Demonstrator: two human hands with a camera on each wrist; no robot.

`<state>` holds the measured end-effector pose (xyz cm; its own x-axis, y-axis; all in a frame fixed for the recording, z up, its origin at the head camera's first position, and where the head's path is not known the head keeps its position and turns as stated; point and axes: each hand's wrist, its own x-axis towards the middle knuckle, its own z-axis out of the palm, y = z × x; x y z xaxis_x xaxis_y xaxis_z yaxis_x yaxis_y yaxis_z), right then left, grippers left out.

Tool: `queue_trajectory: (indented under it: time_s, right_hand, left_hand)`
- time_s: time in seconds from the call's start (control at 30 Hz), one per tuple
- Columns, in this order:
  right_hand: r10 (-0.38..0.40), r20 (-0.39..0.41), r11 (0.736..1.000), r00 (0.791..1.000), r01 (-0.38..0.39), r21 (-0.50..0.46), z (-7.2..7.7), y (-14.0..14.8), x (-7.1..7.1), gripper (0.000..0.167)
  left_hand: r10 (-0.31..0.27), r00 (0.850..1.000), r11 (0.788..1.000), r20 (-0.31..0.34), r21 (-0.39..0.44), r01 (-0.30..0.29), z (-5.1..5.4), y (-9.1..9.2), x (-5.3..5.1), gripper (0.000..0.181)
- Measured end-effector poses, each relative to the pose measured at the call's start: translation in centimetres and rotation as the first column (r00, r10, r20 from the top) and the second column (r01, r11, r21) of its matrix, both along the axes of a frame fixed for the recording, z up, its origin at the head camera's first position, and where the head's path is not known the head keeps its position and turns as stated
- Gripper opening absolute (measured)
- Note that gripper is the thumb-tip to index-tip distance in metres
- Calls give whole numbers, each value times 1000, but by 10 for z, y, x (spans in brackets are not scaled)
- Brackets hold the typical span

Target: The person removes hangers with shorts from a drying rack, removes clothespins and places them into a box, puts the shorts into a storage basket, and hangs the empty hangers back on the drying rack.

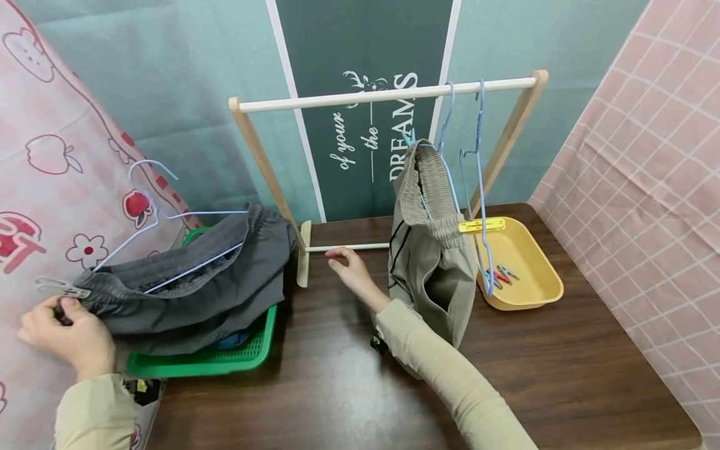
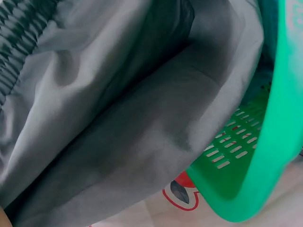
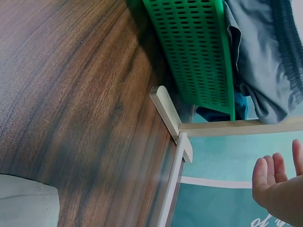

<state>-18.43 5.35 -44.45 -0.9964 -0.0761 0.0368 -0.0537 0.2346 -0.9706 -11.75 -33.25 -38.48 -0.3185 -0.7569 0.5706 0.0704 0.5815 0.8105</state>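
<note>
Showing a ribbed, gathered waistband (image 1: pixel 107 287), the dark grey garment (image 1: pixel 214 309) lies over the green basket (image 1: pixel 253 359), its mouth gaping round a pale lilac hanger (image 1: pixel 197 213) and its loose cloth softly creased. A clear clip (image 1: pixel 59 287) sits at the waistband's left end, where the left grip (image 1: pixel 70 334) pinches a small dark piece (image 1: pixel 62 312). Beside the white lower bar (image 1: pixel 374 245), the right grip (image 1: pixel 353 275) is released, fingers relaxed around nothing.
</note>
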Motion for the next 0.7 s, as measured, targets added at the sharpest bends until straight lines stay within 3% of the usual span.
queue_trajectory:
  time_s: [0.27, 0.47, 0.57, 0.7]
  right_hand:
    - [17, 21, 1000, 1000, -18, 17, 1, -3, 1, 21]
    - [27, 25, 1000, 999, -27, -1, 4, -4, 3, 21]
    - [24, 13, 1000, 1000, -24, -1, 4, -4, 3, 21]
    - [25, 7, 1000, 1000, -25, -1, 5, -4, 3, 20]
  left_hand:
    - [34, 997, 998, 62, -51, -31, 4, 11, -6, 16]
    - [71, 995, 987, 68, -147, -61, 7, 21, -10, 50]
    - [65, 995, 977, 70, -207, -49, 8, 25, -11, 56]
    - [69, 992, 976, 108, -211, -45, 12, 34, -14, 57]
